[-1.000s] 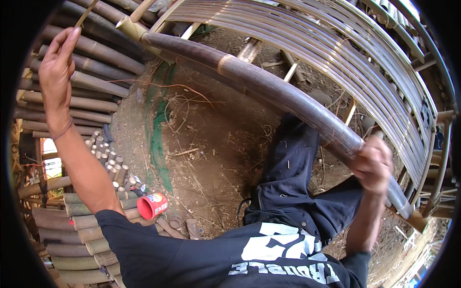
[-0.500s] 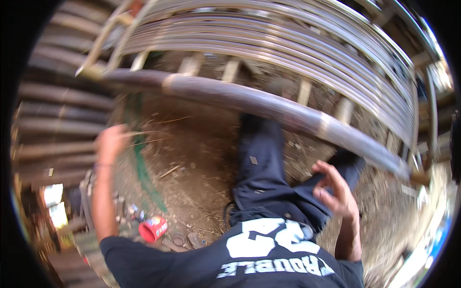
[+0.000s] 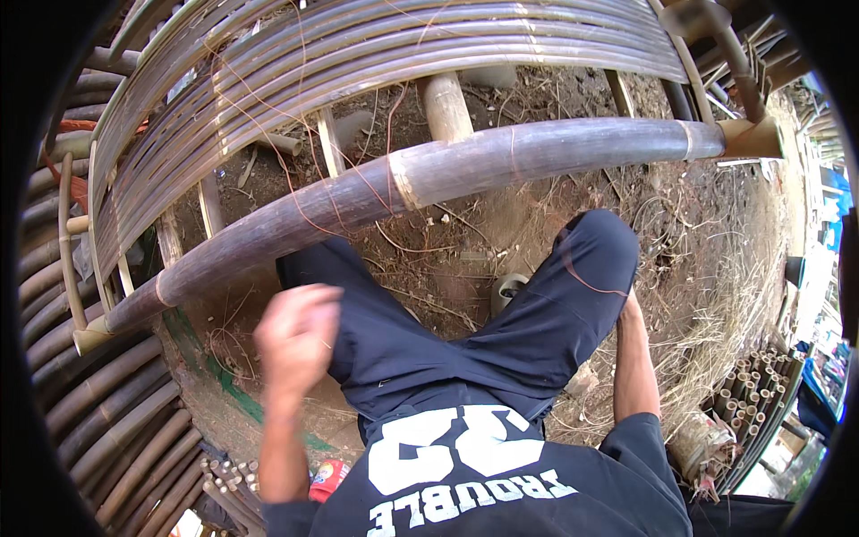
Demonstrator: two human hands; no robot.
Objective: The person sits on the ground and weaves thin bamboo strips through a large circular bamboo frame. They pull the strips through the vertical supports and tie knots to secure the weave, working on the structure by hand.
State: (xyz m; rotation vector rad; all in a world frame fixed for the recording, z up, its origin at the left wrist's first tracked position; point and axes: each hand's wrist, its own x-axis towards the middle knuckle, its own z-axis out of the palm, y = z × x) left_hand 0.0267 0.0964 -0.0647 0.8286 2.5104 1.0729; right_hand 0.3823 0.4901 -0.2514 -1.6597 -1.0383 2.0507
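In the head view, the left hand [image 3: 298, 336] is toward eight o'clock, in front of the left thigh and below the bamboo beam, apart from it. Motion blur smears its fingers; they look partly curled, but how far open they are, and whether they have hold of anything, I cannot tell. Toward four o'clock the right forearm [image 3: 637, 367] rises to the outer side of the right knee [image 3: 604, 242], which hides the right hand, so its opening and grip cannot be told.

The dark bamboo beam [image 3: 483, 164] arches from nearly nine o'clock through twelve to two o'clock, beyond both knees, its ends small and bent near the fisheye rim. Thin reddish strands [image 3: 391, 183] drape over it and the slatted bamboo panel [image 3: 403, 54] at twelve, whose far side the upper edge cuts off. Another strand crosses the right knee toward the hidden wrist; its end cannot be made out.

A pale round object [image 3: 510, 288] is partly covered by the right leg, its kind unclear. Toward seven o'clock, the forearm and shirt [image 3: 501, 456] leave only part of a red container [image 3: 327, 477] showing. At four o'clock lie bundled bamboo tubes [image 3: 752, 394].
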